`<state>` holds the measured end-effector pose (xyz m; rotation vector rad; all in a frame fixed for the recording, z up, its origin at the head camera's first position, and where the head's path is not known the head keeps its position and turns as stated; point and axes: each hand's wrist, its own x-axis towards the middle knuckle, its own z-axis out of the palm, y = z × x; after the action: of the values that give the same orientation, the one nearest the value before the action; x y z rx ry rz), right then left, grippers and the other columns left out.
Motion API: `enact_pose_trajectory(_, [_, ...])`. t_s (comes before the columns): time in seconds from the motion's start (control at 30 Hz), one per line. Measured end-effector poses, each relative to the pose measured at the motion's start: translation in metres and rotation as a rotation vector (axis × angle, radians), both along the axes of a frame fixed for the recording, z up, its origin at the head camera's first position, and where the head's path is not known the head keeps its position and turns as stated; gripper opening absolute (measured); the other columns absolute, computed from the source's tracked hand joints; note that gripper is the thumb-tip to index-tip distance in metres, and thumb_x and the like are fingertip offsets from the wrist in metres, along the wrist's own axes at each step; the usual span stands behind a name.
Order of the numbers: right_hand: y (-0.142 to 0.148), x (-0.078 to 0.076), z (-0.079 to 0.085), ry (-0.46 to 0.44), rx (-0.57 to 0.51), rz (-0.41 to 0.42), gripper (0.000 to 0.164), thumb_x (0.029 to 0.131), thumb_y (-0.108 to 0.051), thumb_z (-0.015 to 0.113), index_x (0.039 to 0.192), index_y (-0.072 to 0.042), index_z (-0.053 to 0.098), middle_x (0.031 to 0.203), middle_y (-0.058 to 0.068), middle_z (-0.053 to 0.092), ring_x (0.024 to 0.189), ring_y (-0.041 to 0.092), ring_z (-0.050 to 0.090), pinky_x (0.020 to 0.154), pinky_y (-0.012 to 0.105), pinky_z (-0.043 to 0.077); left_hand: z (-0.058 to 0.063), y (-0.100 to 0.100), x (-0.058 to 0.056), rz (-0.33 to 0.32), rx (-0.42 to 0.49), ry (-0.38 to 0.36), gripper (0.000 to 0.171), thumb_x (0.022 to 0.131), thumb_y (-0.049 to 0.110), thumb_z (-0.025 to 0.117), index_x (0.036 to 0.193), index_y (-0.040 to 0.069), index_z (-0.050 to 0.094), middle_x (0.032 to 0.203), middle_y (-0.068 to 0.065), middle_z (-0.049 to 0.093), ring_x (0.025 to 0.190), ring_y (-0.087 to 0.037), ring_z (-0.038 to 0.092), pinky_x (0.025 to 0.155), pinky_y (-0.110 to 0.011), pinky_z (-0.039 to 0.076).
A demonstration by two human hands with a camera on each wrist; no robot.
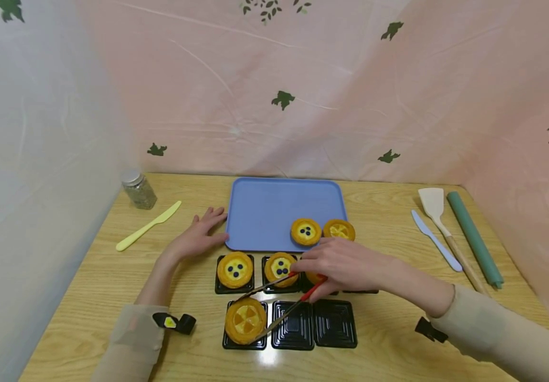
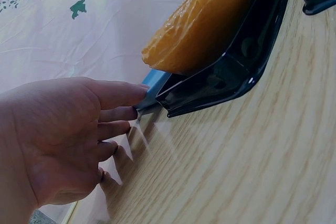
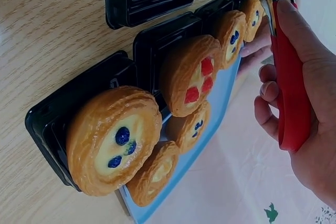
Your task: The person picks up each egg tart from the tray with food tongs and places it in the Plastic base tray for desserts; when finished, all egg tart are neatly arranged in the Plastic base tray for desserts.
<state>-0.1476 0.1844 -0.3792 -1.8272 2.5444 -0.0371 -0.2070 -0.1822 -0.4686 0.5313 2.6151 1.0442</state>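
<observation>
Orange tart: sits in the nearest left black box (image 1: 226,344), flat and upright, (image 1: 245,320) to the front left of the right grip and apart from it.
Tongs: red handles (image 3: 291,93), metal arms spread, one tip at the tart's far edge and one at its near edge; how hard they press, I cannot tell.
Right grip: (image 1: 338,263) clamped on the tongs' handles, thumb on the near one.
Near boxes: two more black boxes (image 1: 293,325) to the tart's right, the tong arms crossing above the closer one.
Next row: two blueberry tarts (image 1: 234,269) at left, a red-fruit tart (image 3: 191,82), then another blueberry tart (image 3: 113,142), each in a black box; the right grip and forearm block the last two from the head view.
Left grip: (image 1: 200,233) fingers apart, touching the left edge of the blue tray (image 1: 279,207).
Blue tray: one blueberry tart (image 1: 305,232) and another orange tart (image 1: 340,229) near its right front corner.
Counter sides: yellow knife (image 1: 147,227) and jar (image 1: 139,191) at left; blue knife (image 1: 436,241), spatula (image 1: 432,202) and green roller (image 1: 475,239) at right.
Backdrop: pink cloth (image 1: 217,95).
</observation>
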Motion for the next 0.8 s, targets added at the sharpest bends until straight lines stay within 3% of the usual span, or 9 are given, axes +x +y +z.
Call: enact_pose_trajectory(0.8, [-0.0009, -0.0009, -0.0038, -0.009, 0.008, 0.007, 0.059, 0.086, -0.062, 0.073, 0.129, -0.022, 0.067, 0.105, -0.009, 0.077, 0.084, 0.004, 0.067, 0.077, 0.027, 0.057, 0.0019, -0.0004, -0.0001, -0.001, 0.010, -0.009, 0.067, 0.104, 0.026, 0.060, 0.158, -0.003, 0.033, 0.171, -0.025, 0.017, 0.160, -0.047, -0.002, 0.126, -0.070, -0.009])
